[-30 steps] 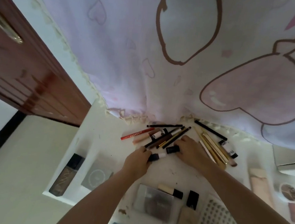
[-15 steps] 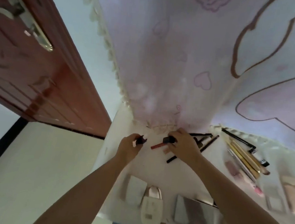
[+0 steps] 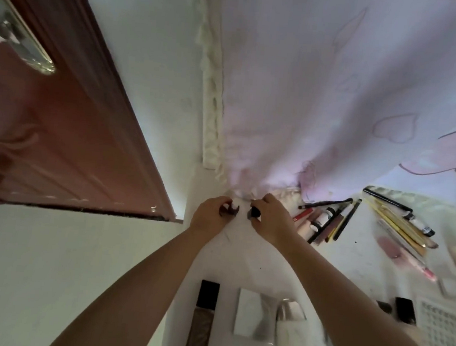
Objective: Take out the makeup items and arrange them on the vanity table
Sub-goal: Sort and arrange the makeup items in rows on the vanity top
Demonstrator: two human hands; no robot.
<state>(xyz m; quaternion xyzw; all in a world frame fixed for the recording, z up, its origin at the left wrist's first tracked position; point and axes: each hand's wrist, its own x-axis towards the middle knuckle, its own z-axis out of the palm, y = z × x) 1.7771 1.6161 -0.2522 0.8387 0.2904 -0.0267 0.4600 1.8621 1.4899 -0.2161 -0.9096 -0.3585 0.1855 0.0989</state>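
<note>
Both hands sit at the far left corner of the white vanity table (image 3: 241, 259), just under the hanging cloth. My left hand (image 3: 209, 214) pinches a small dark makeup item with a white tip (image 3: 230, 209). My right hand (image 3: 271, 218) grips a small black makeup item (image 3: 254, 212) beside it. The two items are a short gap apart. To the right lies a pile of pencils and tubes (image 3: 324, 220), and further right a row of gold and black brushes (image 3: 399, 223).
A brown door (image 3: 59, 136) stands open at the left, its edge close to the table corner. A pink printed cloth (image 3: 338, 99) hangs behind. Near the front edge lie a dark foundation bottle (image 3: 203, 319), a silver compact (image 3: 255, 316) and a grid palette (image 3: 445, 327).
Both hands carried their small items left and back from the pencil pile to the table's far left corner. The view has swung left, so the pile now lies to the right.
</note>
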